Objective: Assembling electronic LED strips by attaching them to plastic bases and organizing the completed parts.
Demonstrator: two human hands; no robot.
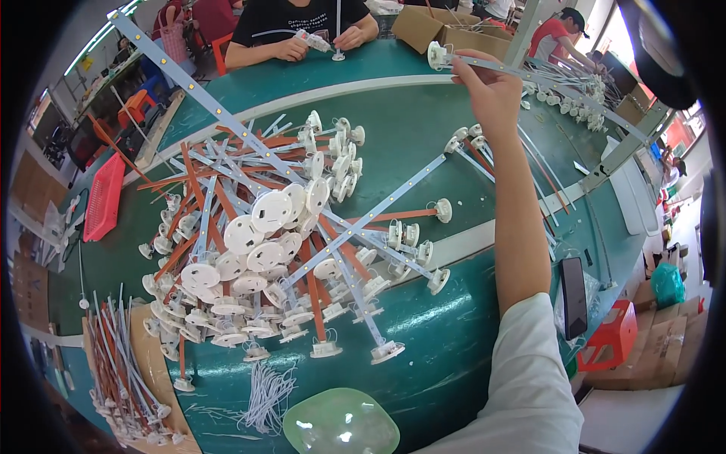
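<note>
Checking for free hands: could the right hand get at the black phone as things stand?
Probably, but not freely: the right hand is raised and holds a light strip. The phone lies just right of the sleeve, with nothing visible covering it.

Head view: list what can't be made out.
In the head view:
Left hand: outside the picture; only the right hand, holding a light strip, shows.
Heap of strips: parts hidden under white discs.
Green dish: near side cut off by the lower edge.
Co-worker opposite: head cut off by the upper edge.
</note>
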